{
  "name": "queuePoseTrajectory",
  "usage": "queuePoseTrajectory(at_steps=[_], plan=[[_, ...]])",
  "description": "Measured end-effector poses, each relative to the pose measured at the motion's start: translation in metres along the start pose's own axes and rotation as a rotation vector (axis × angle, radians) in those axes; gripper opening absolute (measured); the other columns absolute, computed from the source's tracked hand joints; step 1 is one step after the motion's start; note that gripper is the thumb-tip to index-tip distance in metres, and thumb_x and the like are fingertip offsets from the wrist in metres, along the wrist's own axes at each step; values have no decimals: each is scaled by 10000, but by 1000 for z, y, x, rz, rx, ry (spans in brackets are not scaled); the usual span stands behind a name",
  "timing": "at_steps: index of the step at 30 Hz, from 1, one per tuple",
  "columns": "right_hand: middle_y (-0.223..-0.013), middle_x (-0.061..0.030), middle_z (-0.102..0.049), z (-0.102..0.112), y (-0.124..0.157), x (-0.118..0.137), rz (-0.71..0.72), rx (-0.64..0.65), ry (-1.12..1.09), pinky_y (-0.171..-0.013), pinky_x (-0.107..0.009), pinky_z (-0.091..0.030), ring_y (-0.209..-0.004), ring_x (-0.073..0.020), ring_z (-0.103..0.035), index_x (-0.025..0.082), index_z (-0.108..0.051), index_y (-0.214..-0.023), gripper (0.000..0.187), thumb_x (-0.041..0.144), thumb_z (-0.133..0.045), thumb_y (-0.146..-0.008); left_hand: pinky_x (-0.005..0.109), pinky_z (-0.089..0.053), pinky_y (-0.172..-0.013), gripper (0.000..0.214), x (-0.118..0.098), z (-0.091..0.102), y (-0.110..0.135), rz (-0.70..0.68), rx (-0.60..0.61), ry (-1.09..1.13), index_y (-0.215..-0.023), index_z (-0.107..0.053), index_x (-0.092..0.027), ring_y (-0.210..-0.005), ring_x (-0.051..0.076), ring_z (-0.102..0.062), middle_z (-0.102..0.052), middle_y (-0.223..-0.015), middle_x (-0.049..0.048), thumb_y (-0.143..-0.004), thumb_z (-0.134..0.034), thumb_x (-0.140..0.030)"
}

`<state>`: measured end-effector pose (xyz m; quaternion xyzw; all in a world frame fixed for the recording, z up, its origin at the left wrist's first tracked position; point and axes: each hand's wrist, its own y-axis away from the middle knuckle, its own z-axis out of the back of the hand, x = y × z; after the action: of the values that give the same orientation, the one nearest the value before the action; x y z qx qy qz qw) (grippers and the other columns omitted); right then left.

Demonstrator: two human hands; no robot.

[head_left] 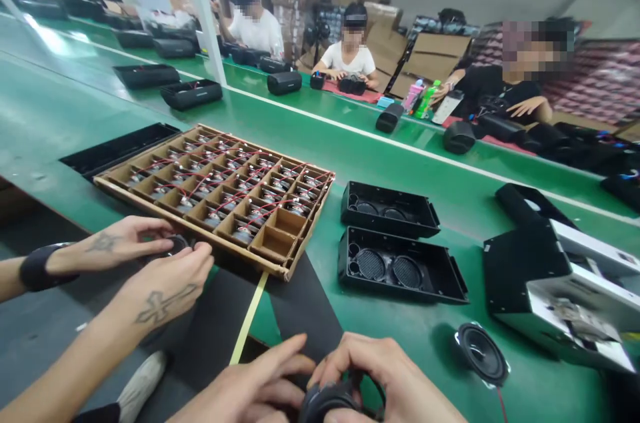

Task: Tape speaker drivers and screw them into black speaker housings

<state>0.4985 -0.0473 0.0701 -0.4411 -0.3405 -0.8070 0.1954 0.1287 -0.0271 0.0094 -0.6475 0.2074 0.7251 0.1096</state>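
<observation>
Green worktable (310, 116) running right across a busy workshop, stacked cardboard boxes (295, 3) at the back, people busy along the far side. Starting far left: long black case (125, 146), then a cardboard tray (274, 244) full of dividers, with small speakers (243, 231) and red wires in most slots. Just in front of that, a co-worker's tattooed hands (183, 273) around some other dark round piece (177, 246). Bottom middle, own hands close together: left hand (255, 383) stretched out with fingers right up by a dark round part (327, 403), actual grip impossible to tell, and right hand (387, 369) curled firmly onto it. So, dark round part low between both hands, lower end cut off by the frame, probably a speaker too. For doing this bit well: hold by the rim, go easy with the thumb on the face, steady the side with the left fingers, and never tug on a wire. Further right, beyond the hands, two open black cases (400, 289) one behind the other, round grilles inside. Then a loose speaker (483, 353) trailing a red wire, and finally a black and white casing (525, 269) behind it.
</observation>
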Motion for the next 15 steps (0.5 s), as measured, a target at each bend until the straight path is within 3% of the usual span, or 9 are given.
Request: queuePoseTrajectory(at_steps=[4,7,9,11,15], plan=[[-1019,24,-727,-13,-7,-5,123,-10,9,-942,-281,-478,-1008,-204,-656,273,-729,-954,131,373,-806,-921,482,-522,-1105,598,-6,-65,8,87,28,2,-1424,-634,-421,-1365,306,-631,-741,-1348,34,-906,-572,-714],[-1066,28,-714,-15,-10,-5,215,-24,-13,-960,-257,-473,-1019,-177,-659,269,-718,-1006,107,245,-788,-929,496,-448,-1195,711,1,-114,20,152,59,0,-1532,-537,-397,-1447,332,-547,-651,-1494,69,-892,-643,-689],[-1082,24,-675,-15,-11,-5,220,-22,24,-893,-239,-476,-991,-163,-644,258,-707,-1000,150,165,-771,-901,498,-370,-1254,763,11,-139,26,247,64,-11,-1603,-436,-384,-1502,327,-476,-525,-1617,66,-925,-594,-697],[-1063,16,-643,-15,-10,-7,195,-45,72,-811,-241,-471,-921,-157,-627,245,-696,-993,161,175,-776,-873,485,-324,-1280,790,18,-152,28,324,57,-28,-1645,-349,-376,-1519,314,-448,-471,-1657,58,-954,-529,-713],[-931,29,-669,-15,-10,-12,164,-72,98,-717,-247,-444,-788,-141,-612,241,-672,-990,46,281,-673,-967,433,-445,-1200,696,9,-155,23,249,72,-53,-1626,-405,-350,-1366,300,-604,-672,-1463,65,-1005,-480,-656]])
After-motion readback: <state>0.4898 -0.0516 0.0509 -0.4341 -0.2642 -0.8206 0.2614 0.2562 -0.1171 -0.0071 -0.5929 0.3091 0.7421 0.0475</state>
